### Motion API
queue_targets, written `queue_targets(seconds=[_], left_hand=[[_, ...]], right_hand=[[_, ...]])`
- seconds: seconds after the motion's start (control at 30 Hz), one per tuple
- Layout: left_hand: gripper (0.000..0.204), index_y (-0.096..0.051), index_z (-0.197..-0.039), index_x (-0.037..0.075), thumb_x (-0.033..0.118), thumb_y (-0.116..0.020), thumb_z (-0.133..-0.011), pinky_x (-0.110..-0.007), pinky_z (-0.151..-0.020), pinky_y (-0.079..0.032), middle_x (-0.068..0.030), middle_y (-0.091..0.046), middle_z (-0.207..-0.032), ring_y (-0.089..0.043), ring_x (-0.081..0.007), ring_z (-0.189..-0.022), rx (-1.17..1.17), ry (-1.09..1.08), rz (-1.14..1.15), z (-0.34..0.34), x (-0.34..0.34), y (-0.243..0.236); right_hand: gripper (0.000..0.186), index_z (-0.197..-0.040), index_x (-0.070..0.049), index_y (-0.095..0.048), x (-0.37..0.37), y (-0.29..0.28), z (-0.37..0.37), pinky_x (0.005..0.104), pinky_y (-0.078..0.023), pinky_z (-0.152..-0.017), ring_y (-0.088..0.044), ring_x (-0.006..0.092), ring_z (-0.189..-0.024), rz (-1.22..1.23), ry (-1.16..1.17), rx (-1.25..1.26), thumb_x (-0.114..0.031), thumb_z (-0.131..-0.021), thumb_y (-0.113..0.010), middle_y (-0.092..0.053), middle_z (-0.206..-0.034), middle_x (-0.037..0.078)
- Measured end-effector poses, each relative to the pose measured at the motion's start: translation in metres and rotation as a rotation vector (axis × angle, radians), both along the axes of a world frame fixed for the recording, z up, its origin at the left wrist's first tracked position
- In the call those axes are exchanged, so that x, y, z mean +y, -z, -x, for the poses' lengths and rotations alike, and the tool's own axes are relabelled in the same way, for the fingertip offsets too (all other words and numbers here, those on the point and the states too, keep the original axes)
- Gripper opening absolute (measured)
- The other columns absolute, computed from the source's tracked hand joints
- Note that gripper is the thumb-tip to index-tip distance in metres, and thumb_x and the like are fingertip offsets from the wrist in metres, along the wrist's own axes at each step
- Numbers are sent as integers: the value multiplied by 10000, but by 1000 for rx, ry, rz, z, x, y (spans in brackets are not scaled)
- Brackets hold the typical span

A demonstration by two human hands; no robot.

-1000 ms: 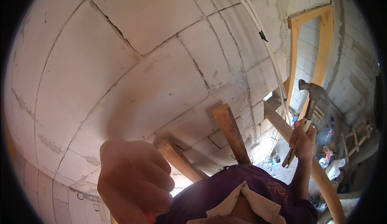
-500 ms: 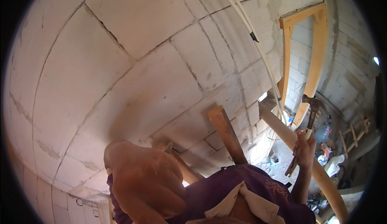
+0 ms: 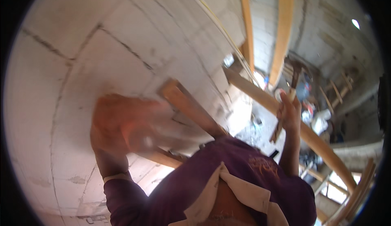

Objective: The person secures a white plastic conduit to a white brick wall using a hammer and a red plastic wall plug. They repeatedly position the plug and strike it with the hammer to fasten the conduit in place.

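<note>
While the view is blurred, these lines tell only what shows.
Left hand: the left hand (image 3: 122, 124) is raised close to the block wall (image 3: 81, 43), at the near left; it is smeared by motion, so I cannot tell if its grip is spread or pressed together, or if it holds something.
Right hand: the right hand (image 3: 288, 114) is at the right, its grip pressed together around the wooden handle of a hammer (image 3: 287, 104), the dark head pointing up.
Wood: a short plank (image 3: 189, 108) leans against the wall between the two hands; a long beam (image 3: 285, 116) runs behind the right hand.
Sleeves: purple shirt (image 3: 228, 173).
Advice: I judge that a good strike needs the left fingers kept away from the plank's end and the hammer brought down squarely.
Far right: clutter on the floor, too unclear to name.
</note>
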State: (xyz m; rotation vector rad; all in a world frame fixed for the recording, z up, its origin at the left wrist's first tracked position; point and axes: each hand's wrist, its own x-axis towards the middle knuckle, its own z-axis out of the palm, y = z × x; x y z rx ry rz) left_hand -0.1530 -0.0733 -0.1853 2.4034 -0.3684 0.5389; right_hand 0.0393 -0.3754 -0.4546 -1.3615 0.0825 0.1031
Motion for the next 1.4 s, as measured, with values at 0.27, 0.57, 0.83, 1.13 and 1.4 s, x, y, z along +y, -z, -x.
queue_targets(seconds=[0.27, 0.57, 0.83, 1.13, 1.4], left_hand=[[427, -714, -1119, 20, 36, -801, -701, -312, -779, -529, -118, -724, -976, -693, -190, -878, 226, -325, -160, -36, 52, 53], [377, -655, -1078, 39, 182, -815, -768, -440, -852, -528, -150, -682, -1033, -659, -370, -988, 205, -308, -504, -61, 53, 61], [517, -548, -1241, 38, 228, -796, -829, -467, -880, -509, -217, -668, -1095, -645, -412, -1039, 454, -535, -372, -61, 29, 51], [662, -486, -1394, 39, 238, -800, -846, -447, -943, -514, -217, -687, -1149, -667, -376, -1099, 398, -608, -209, -55, 38, 78], [701, -483, -1421, 31, 242, -797, -830, -409, -980, -512, -199, -690, -1184, -664, -366, -1145, 395, -637, -14, -57, 28, 77]], right_hand=[[184, -908, -80, -565, -26, 23, -17, 276, -406, -411, -505, 113, -459, -67, 122, 84, -180, -917, -719, -523, -653, 3], [218, -833, -71, -565, 1, 57, -182, 328, -432, -466, -542, 166, -521, -349, 219, 158, -156, -833, -766, -531, -696, 34], [169, -788, -30, -671, 19, 162, -260, 360, -439, -467, -551, 199, -509, -109, 207, 129, -180, -849, -716, -562, -644, 50], [186, -751, -33, -589, 23, 187, -217, 389, -441, -479, -552, 216, -518, -233, 171, 296, -173, -854, -656, -536, -637, 74], [184, -767, -25, -592, 31, 194, -223, 383, -425, -479, -548, 222, -514, -196, 170, 332, -176, -845, -662, -537, -622, 79]])
